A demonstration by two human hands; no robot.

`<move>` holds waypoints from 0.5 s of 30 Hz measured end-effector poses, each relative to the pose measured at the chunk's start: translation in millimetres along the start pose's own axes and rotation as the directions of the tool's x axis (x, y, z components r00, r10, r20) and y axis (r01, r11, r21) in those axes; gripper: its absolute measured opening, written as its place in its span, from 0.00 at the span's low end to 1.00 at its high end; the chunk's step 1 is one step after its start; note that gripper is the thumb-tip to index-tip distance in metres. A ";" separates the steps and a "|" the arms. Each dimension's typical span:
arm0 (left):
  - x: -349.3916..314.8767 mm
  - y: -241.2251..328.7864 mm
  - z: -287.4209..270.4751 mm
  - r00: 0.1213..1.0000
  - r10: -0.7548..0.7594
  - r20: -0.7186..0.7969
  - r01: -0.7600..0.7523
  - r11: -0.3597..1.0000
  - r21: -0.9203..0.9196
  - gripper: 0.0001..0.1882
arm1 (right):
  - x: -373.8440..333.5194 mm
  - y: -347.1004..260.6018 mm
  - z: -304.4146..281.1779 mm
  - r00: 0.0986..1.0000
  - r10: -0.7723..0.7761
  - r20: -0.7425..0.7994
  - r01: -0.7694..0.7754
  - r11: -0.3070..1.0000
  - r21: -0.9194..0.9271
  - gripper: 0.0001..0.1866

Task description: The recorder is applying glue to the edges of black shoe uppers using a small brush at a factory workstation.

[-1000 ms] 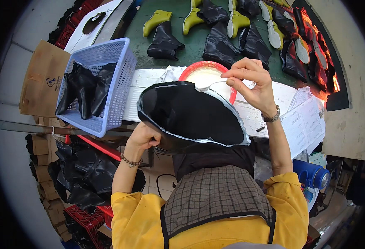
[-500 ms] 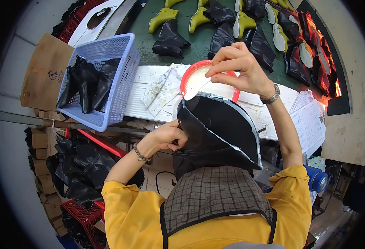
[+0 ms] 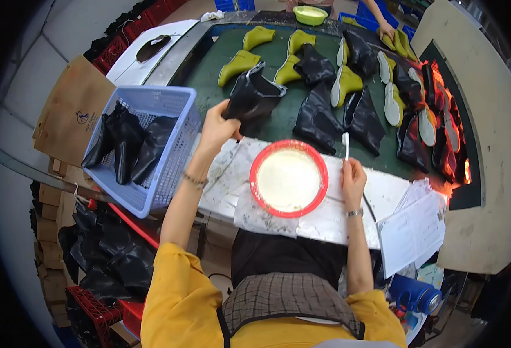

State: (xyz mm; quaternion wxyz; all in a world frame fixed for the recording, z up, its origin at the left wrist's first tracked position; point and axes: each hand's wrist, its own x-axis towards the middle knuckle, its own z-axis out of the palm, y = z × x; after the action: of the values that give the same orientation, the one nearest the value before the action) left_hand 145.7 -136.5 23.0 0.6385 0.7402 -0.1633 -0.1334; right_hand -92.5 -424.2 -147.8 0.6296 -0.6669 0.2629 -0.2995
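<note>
My left hand [image 3: 219, 126] is closed on the lower edge of a black boot upper [image 3: 255, 98]. The upper is tilted over the near left of the green work surface, its open rim pale along the edge. My right hand [image 3: 354, 177] grips a small white brush [image 3: 346, 145], like a toothbrush, held upright with its head up. Between my forearms a red-rimmed bowl [image 3: 255, 191] of creamy white liquid rests on the white board [image 3: 325, 226]. Beyond it stand yellow-green boot lasts [image 3: 237, 66], with more black uppers [image 3: 315, 119] beside them.
On the left is a blue basket [image 3: 177, 139] holding black uppers. Papers [image 3: 409, 232] and a blue flask [image 3: 415, 294] are at the right. Glowing red heat [image 3: 461, 165] lies along the right edge. Another person's hand [image 3: 387, 30] reaches lasts at the far right.
My left hand has gone from the lap up to the green surface, where it holds an upper. The lap holds none now. My right hand, with the brush, has moved right of the bowl.
</note>
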 end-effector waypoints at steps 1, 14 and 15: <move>32.7 -10.9 2.7 0.998 0.036 -0.051 -0.030 0.994 0.101 0.25 | 0.3 0.3 2.5 1.000 0.002 -0.010 -0.003 1.000 -0.020 0.13; 232.4 8.1 -12.8 0.710 0.673 0.206 -0.474 0.241 0.847 0.40 | -5.5 1.9 1.5 0.998 0.040 -0.057 -0.038 0.999 0.034 0.08; 213.5 22.3 -32.1 0.721 0.647 0.249 -0.515 0.259 0.817 0.32 | -6.7 0.5 -0.9 0.997 0.039 -0.073 -0.037 0.999 0.034 0.08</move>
State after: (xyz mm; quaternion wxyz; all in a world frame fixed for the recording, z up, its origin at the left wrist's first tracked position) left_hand 351.7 -198.5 52.2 0.2055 0.8441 -0.4223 0.2586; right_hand -97.7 -419.9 -148.7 0.6358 -0.6401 0.2936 -0.3161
